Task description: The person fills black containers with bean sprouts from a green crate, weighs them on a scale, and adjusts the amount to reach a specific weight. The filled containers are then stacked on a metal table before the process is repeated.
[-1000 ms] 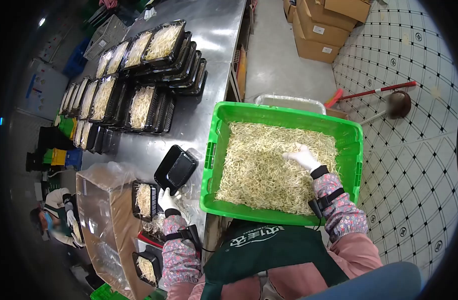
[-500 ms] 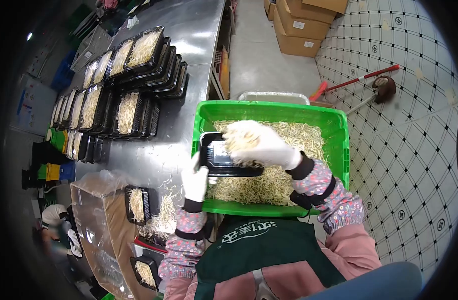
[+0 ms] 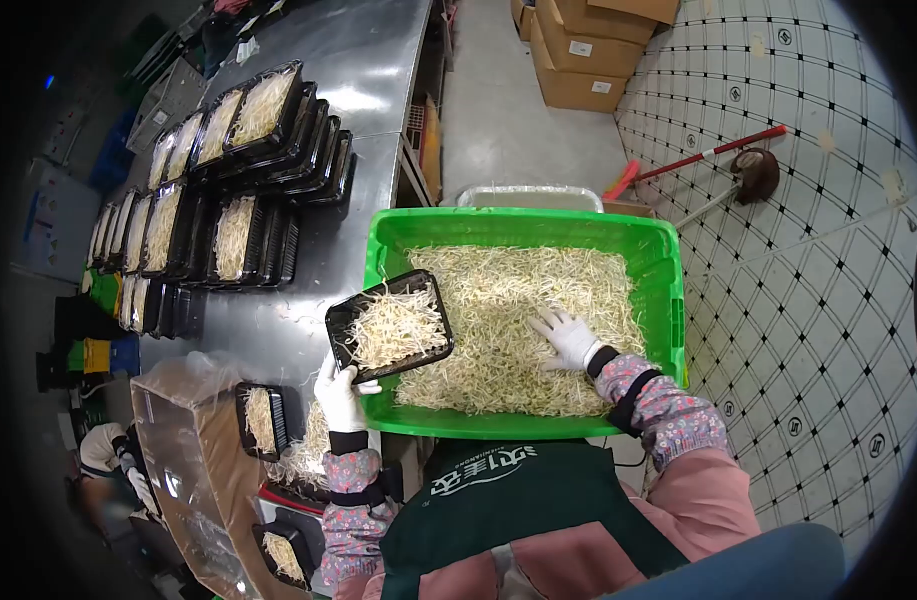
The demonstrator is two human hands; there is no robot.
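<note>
Items, left to right, placed by the green crate [image 3: 668, 280].

1. Carton lined with clear film [image 3: 193, 450], well left of the crate and below its level; two small filled trays rest at its edge. Loose sprouts lie scattered just beside it.
2. Filled black trays in stacked rows [image 3: 228, 170], on the steel table [image 3: 378, 60], up and left of the crate.
3. Left hand [image 3: 339, 392], gloved, closed on the near corner of a black tray [image 3: 389, 326]. The tray, part-filled with sprouts, tilts over the crate's left rim. Risk: a one-corner hold on a tilted tray may let it twist, tipping strands onto the table rather than back into the crate.
4. Bean sprouts [image 3: 498, 300], heaped inside the crate.
5. Right hand [image 3: 565, 338], gloved, fingers spread flat on the heap, holding nothing. Risk: the crate overhangs the table toward the person; a hard press there could rock it.
6. Broom [image 3: 698, 160], on the tiled floor, up and right of the crate.
</note>
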